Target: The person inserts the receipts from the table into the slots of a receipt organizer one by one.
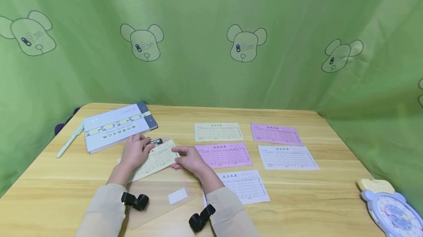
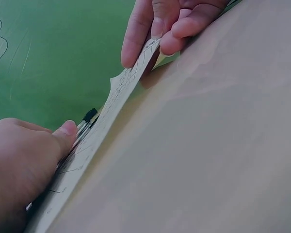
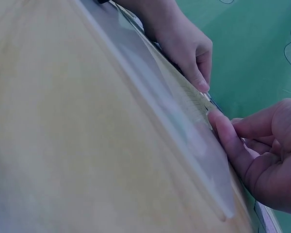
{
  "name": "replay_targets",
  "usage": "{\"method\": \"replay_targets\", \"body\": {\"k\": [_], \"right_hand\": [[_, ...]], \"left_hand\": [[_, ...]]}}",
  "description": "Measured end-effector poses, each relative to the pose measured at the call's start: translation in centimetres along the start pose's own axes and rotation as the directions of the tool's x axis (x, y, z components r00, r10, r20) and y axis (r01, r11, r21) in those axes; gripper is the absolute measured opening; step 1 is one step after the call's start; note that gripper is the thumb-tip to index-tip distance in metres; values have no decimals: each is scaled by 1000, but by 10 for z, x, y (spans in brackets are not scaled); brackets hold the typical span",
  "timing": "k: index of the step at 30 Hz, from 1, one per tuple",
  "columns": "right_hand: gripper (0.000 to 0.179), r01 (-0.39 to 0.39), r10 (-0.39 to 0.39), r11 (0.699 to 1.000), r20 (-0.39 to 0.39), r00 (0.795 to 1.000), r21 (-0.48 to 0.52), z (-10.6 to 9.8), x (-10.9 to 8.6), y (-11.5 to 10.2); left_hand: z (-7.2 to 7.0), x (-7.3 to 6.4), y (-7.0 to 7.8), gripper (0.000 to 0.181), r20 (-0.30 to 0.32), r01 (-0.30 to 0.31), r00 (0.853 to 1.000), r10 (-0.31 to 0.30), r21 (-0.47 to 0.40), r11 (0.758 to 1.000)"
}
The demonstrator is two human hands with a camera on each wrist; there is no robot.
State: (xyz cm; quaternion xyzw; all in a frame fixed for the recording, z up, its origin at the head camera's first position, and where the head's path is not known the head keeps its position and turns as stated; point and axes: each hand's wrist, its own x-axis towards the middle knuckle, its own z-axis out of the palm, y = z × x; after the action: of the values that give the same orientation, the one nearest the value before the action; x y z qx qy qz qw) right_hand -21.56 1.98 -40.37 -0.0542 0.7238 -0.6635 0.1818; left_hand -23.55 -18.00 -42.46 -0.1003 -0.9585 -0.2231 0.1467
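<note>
A translucent clipboard with a white label lies on the table in front of the person. At its far end, my left hand grips the metal clip, with the thumb pressing on it. A pale yellow printed form lies slanted over the board, one end by the clip. My right hand pinches the form's right edge between thumb and fingers. In the left wrist view the form is raised off the board on the right hand's side. Whether the clip's mouth is parted is hidden.
Printed forms lie to the right: a yellow one, two pink ones and two white ones. A ledger book and a mint pen lie at the left. A blue clock-like object stands at the right edge.
</note>
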Motion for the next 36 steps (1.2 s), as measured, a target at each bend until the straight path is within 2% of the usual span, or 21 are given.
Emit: {"method": "replay_targets", "body": {"k": [9, 20, 25, 36], "right_hand": [[42, -55, 56, 994, -8, 998, 89, 1, 3, -2], [44, -50, 57, 989, -44, 997, 143, 3, 4, -1], [43, -53, 61, 989, -52, 997, 137, 7, 5, -1], [43, -70, 78, 987, -53, 996, 142, 9, 5, -4]], "left_hand": [[-2, 1, 1, 31, -14, -5, 1000, 5, 16, 1000], [-3, 2, 3, 29, -18, -8, 1000, 8, 22, 1000], [-4, 1, 3, 30, -8, 14, 1000, -14, 18, 1000], [-3, 1, 2, 30, -7, 10, 1000, -10, 13, 1000]]}}
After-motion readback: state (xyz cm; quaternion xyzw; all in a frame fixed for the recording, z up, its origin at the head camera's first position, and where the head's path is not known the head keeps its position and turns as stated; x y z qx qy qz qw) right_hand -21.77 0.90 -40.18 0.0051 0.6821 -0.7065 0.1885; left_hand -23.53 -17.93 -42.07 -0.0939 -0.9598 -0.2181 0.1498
